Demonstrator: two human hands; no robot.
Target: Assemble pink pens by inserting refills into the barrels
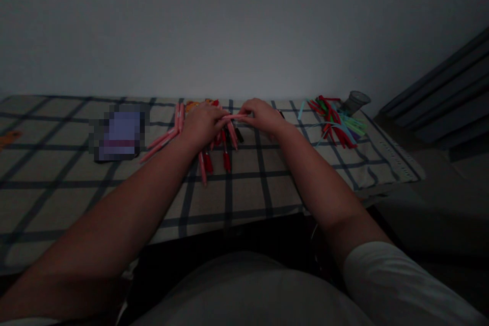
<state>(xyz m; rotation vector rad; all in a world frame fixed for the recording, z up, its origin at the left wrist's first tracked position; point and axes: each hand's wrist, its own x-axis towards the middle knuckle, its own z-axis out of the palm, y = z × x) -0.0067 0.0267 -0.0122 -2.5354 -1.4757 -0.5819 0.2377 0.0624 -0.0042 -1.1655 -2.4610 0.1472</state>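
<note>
A slim pink pen (234, 117) lies level between my two hands over the checked cloth. My left hand (204, 122) pinches its left end, and the fingers of my right hand (262, 114) are closed on its right end. Under and around my left hand are several pink pens (179, 118), some pointing toward me. Red-capped pens (227, 161) stick out below, with a dark cap (239, 135) close by. Something orange and red (192, 105) shows behind my left hand, partly hidden by it.
A blurred-out phone-like object (123, 132) lies at the left. At the right, red, green and blue strips (336, 125) are heaped beside a clear cup (357, 101) near the table's edge. An orange item (10, 137) is at the far left. The wall stands behind the table.
</note>
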